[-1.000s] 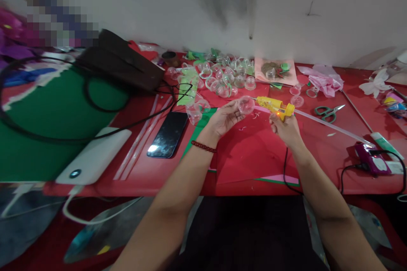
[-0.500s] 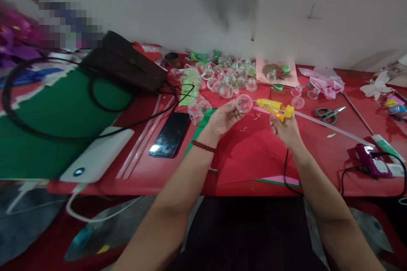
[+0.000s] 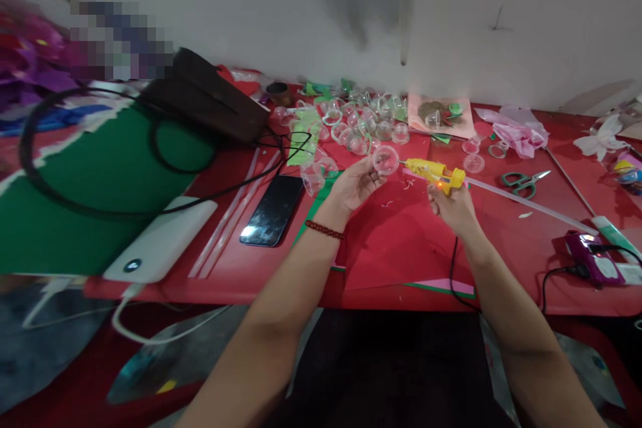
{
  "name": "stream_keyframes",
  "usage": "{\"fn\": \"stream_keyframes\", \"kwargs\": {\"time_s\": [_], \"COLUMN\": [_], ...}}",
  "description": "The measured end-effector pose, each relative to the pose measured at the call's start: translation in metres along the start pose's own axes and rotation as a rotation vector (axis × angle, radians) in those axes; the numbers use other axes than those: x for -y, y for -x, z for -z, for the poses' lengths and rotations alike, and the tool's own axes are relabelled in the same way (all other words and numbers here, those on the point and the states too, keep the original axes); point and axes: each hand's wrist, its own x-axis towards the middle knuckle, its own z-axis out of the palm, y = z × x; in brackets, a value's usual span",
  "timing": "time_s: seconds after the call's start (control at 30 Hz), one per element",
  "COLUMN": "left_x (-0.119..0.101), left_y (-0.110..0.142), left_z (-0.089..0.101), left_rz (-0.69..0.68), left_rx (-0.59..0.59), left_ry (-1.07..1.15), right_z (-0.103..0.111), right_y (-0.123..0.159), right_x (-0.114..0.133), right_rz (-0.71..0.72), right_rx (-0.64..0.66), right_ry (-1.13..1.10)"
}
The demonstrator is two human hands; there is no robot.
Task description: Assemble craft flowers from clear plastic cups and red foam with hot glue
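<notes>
Between the fingers of my left hand (image 3: 357, 185) is a small clear plastic cup (image 3: 386, 160), its round rim turned towards me. My right hand (image 3: 453, 205) grips a yellow hot glue gun (image 3: 432, 172) with a small orange light glowing on it. The gun's nozzle points left and sits at the right side of the cup's rim; whether it touches cannot be made out. A long translucent glue stick (image 3: 526, 202) runs out of the gun's back to the right. Red paper sheets (image 3: 396, 241) lie beneath both hands.
Many clear cups (image 3: 358, 124) are heaped near the wall. Green-handled scissors (image 3: 524, 182) lie to the right, beyond them a purple power adapter (image 3: 592, 257). Left are a phone (image 3: 273, 210), a white power bank (image 3: 160, 241), spare glue sticks (image 3: 225, 221) and a looping black cable (image 3: 90, 214).
The view has shifted slightly, so the table's things appear a little further right. Both hands keep their hold, and the nozzle stays at the cup's rim.
</notes>
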Motion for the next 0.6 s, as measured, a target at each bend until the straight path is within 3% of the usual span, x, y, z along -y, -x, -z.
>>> {"fn": "stream_keyframes", "kwargs": {"time_s": [0.6], "left_x": [-0.004], "left_y": [0.003], "left_z": [-0.011], "left_rz": [-0.025], "left_rx": [-0.037], "left_ry": [0.045], "right_z": [-0.002], "right_y": [0.004], "right_x": [0.006], "right_rz": [-0.033], "right_rx": [0.022], "right_ry": [0.071]}}
